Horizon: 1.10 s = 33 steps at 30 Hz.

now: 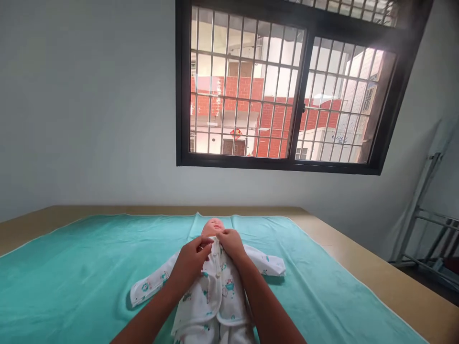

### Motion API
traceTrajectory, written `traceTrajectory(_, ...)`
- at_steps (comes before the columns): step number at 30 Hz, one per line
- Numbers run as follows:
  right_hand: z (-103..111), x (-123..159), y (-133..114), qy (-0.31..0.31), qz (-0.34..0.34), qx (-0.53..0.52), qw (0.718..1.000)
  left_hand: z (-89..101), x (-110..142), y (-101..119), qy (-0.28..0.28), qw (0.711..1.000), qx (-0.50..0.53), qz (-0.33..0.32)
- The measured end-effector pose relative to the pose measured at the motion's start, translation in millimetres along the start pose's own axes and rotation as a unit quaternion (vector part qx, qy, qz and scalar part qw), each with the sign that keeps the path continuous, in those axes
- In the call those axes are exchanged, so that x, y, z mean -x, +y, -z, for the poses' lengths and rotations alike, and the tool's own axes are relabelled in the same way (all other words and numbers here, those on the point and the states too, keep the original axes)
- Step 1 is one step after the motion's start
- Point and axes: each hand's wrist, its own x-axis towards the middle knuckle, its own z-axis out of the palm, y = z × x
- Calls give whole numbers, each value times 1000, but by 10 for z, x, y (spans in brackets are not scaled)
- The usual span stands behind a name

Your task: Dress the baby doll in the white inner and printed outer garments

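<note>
A baby doll (213,225) lies on its back on a teal cloth (82,277), dressed in a white printed garment (218,294) with sleeves spread to both sides. My left hand (191,262) pinches the garment's front edge near the collar. Just opposite, my right hand (232,243) pinches the other edge at the doll's neck. Both sets of fingers are pressed together on the fabric at the top of the button strip. My forearms cover part of the garment's sides.
The cloth covers a wide wooden platform (376,272) against a grey wall. A barred window (287,91) is above. A metal rack (426,224) stands on the floor at the right, beyond the platform's edge.
</note>
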Motion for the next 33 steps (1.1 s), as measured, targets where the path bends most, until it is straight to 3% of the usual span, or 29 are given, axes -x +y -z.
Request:
traceTrajectory(4,-7,-4,28,-19,-24,-69,997,-2,-301,-32,26,999,-34,22)
traceTrajectory(10,-38,-28,67,-21,-32,-103,994,-172,-614,-206,-14,997,-30,68)
traceTrajectory(23,-30,-43,239,-88,-45,-255,962,-236,-627,-359,3,981,159,114)
traceTrajectory(33,-27,-54,241,-99,-45,-289,951,-242,-670,-441,0,970,208,130)
